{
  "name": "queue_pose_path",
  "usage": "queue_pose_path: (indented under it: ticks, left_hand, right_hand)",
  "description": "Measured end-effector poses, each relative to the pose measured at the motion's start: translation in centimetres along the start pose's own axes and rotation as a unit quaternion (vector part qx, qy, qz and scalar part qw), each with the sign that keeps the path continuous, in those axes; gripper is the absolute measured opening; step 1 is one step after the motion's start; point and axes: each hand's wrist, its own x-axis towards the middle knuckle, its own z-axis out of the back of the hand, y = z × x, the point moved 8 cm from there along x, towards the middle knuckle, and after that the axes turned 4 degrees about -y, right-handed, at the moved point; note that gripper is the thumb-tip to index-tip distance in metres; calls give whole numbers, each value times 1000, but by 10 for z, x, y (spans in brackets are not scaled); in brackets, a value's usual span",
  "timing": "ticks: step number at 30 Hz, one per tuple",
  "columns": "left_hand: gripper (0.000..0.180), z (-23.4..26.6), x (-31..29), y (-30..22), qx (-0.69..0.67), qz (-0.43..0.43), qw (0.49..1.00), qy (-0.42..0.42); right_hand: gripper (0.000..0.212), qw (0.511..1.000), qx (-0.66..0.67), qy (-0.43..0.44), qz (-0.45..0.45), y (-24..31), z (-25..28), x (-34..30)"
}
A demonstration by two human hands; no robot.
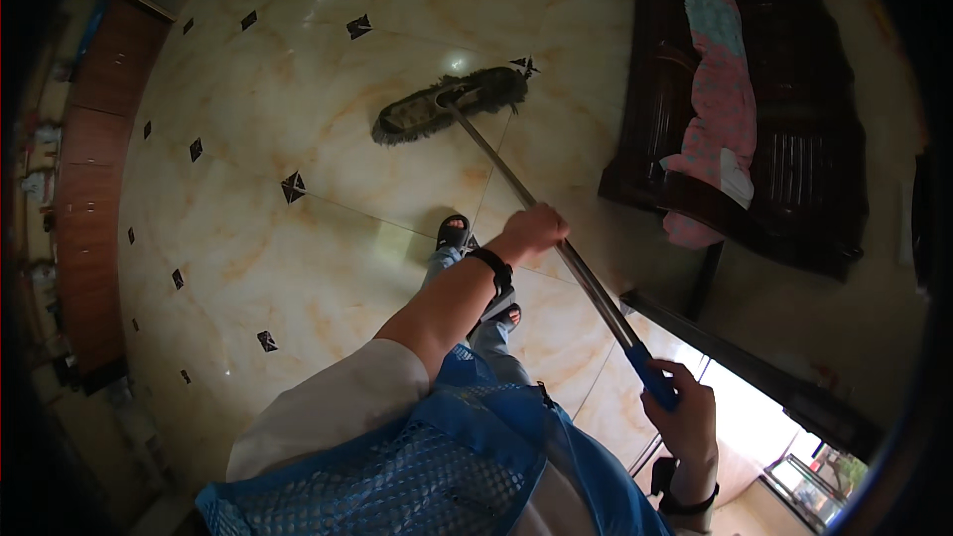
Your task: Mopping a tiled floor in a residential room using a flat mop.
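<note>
Blue mesh vest (397, 457), head view, nearest of all, just below and left of my grip. Left hand (537, 228) closed round the metal pole (501, 169), partway down; right hand (685, 415) wrapped on its blue end sleeve (650, 372), nearer my body. Hands well apart, I judge, for leverage: upper one anchoring, lower one guiding. Mop head (407, 117) lies ahead and left of the lower grip, flat on the tiled floor (338, 258), probably so its whole fringe bears evenly. Sandals (453, 228) just left of the pole, likely a steadying stance. Right of the grip: dark wooden bench (804, 159), pink and pale-blue cloth (723, 89) draped lengthwise over it, perhaps as a cover. Containers: brown cabinet (94, 218), far left of both hands; fronts look shut, contents hidden.
</note>
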Motion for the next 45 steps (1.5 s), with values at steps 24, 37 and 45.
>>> queue_pose_path:
  ticks: [24, 37, 45]
  left_hand:
    - [8, 96, -53, 243, 161, 59, 977, -129]
    - [7, -19, -133, 113, 144, -2, 973, -180]
    - [7, -97, -163, -32, 97, -127, 982, -98]
  right_hand:
    - [38, 978, -69, 116, 157, 164, -151, 110]
    - [40, 969, -134, 146, 146, 29, -138, -10]
    - [30, 993, -62, -6, 103, -91, -78, -110]
